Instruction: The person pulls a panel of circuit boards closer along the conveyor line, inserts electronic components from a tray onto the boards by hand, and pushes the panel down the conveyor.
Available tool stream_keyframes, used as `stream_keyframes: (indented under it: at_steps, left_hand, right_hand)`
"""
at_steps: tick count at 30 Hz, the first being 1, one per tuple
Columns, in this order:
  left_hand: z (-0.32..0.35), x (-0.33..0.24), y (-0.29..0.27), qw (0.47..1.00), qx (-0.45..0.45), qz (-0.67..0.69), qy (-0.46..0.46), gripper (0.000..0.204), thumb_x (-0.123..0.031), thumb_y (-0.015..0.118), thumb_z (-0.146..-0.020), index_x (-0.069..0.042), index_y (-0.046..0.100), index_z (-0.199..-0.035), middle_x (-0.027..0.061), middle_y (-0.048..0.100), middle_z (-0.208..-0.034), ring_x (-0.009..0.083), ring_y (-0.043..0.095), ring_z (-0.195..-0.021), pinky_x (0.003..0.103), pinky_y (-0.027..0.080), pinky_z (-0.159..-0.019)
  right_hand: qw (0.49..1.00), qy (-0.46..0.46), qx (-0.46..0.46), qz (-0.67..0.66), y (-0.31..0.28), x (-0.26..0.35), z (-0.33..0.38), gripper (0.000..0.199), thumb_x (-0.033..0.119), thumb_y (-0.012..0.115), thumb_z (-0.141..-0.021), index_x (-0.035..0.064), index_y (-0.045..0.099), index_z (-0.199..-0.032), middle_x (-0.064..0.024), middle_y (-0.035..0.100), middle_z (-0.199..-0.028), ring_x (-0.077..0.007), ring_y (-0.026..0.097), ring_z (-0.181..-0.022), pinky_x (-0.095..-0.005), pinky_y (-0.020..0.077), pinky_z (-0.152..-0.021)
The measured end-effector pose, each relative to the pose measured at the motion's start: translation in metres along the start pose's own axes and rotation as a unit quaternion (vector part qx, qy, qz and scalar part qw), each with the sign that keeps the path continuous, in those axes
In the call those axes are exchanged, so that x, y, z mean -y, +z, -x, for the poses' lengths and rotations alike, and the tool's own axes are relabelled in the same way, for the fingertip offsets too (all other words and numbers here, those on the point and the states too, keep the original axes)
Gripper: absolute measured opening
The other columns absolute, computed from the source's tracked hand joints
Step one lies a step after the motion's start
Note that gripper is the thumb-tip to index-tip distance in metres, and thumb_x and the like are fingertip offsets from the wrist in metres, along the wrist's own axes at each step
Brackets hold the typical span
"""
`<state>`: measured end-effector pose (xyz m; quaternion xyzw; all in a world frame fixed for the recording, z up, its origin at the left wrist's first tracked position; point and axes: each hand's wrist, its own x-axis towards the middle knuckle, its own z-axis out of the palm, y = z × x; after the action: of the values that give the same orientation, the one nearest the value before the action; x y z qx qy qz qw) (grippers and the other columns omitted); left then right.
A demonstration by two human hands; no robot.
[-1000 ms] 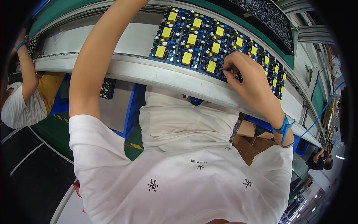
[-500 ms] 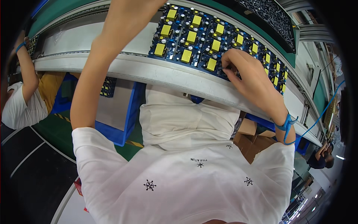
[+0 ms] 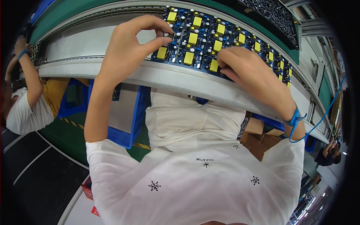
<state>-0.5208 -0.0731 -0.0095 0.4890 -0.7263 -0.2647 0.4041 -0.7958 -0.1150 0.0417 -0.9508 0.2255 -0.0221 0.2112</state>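
A long dark-blue circuit board panel (image 3: pixel 204 57) lies on the rail-edged line in front of me. Rows of yellow block components (image 3: pixel 188 58) stand on it among small silver-topped cylinders and blue parts. At the panel's left end, my left hand (image 3: pixel 125 48) has thumb and forefinger closed around a small component (image 3: pixel 167 35), too small to name surely. My right hand (image 3: pixel 249 71) is over the near middle of the panel, fingers curled together beside a yellow block. Whatever its fingertips hold, if anything, is hidden. A blue wrist strap (image 3: pixel 295 119) circles my right wrist.
Beyond the panel stands a black tray (image 3: pixel 270 18) full of small dark parts. The line's pale front rail (image 3: pixel 180 80) runs between me and the panel. A blue cord (image 3: pixel 325 112) trails from the strap. Another person (image 3: pixel 28 97) works at far left; a blue-rimmed bin (image 3: pixel 137 116) stands below.
My left hand has come back from beyond the panel's far left edge to its left end, fingers now pinched there. My right hand stays near the same spot, shifted slightly.
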Motion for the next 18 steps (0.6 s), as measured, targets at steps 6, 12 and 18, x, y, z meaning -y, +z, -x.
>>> stream_keyframes:
  at_steps: [6,12,18]
  left_hand:
    - [0.002,-0.005,0.001,0.998,0.003,0.004,-0.056,0.015,-0.011,0.072,-0.084,-0.002,0.071,-0.096,0.0079,0.071,-0.089,0.0177,0.066,-0.085,0.029,0.049,-0.081]
    - [-0.007,-0.013,0.008,0.997,0.054,-0.031,-0.05,0.014,-0.011,0.072,-0.084,-0.001,0.07,-0.094,0.0086,0.069,-0.087,0.0218,0.064,-0.082,0.031,0.049,-0.074]
    - [0.001,-0.014,0.007,0.986,0.085,-0.136,0.053,0.008,-0.005,0.068,-0.082,-0.005,0.071,-0.089,0.0069,0.067,-0.086,0.0234,0.06,-0.092,0.035,0.043,-0.084]
  right_hand:
    - [0.975,0.141,0.173,0.019,-0.044,-0.016,-0.055,0.012,0.003,0.064,-0.089,-0.0022,0.058,-0.097,-0.0123,0.062,-0.089,-0.023,0.063,-0.075,-0.0351,0.0515,-0.067]
    - [0.956,0.093,-0.128,0.247,-0.07,-0.136,-0.143,0.03,0.024,0.065,-0.089,-0.0048,0.062,-0.099,-0.0218,0.067,-0.092,-0.038,0.065,-0.089,-0.0423,0.0516,-0.08]
    - [0.966,0.103,-0.142,0.188,-0.051,-0.16,-0.175,0.031,0.025,0.064,-0.09,-0.0029,0.062,-0.103,-0.0225,0.067,-0.095,-0.0395,0.064,-0.092,-0.0445,0.0507,-0.083]
